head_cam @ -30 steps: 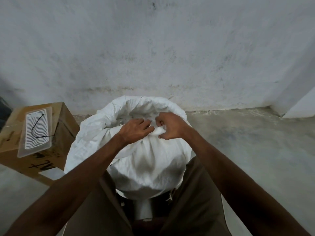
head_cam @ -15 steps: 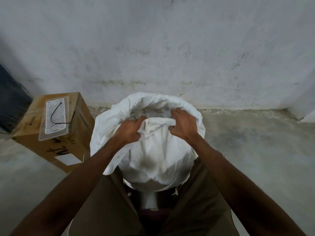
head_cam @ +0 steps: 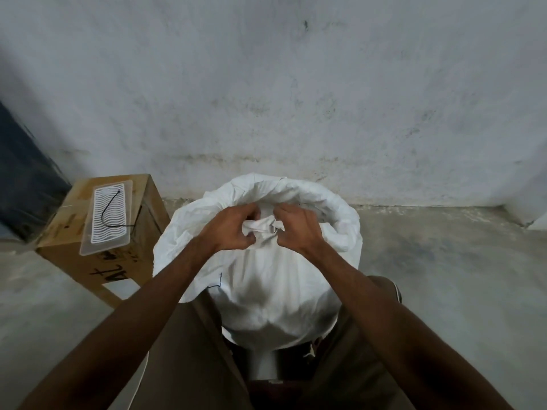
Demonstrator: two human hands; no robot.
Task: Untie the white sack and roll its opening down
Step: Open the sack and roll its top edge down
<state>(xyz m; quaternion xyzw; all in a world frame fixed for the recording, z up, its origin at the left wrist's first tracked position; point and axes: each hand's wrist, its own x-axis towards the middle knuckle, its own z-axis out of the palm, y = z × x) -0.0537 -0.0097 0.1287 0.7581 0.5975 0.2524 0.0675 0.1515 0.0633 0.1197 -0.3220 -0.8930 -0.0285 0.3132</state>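
The white sack (head_cam: 266, 291) stands upright between my knees, in front of the wall. Its far rim (head_cam: 310, 190) is rolled into a thick cuff curving around the back and right side. At the near edge of the opening, a bunch of the sack's fabric (head_cam: 262, 227) is gathered into a small wad. My left hand (head_cam: 231, 229) grips that wad from the left and my right hand (head_cam: 296, 229) grips it from the right, fingers curled and nearly touching. What is inside the sack is hidden by my hands.
A cardboard box (head_cam: 97, 241) stands on the floor to the left of the sack, with a clear plastic tray (head_cam: 108, 216) and a black cord on top. A dark blue object (head_cam: 23, 179) leans at far left. Bare concrete floor (head_cam: 444, 261) stretches to the right.
My hands have come together from apart on the near rim and now pinch its fabric into a wad. The camera has tilted down a little.
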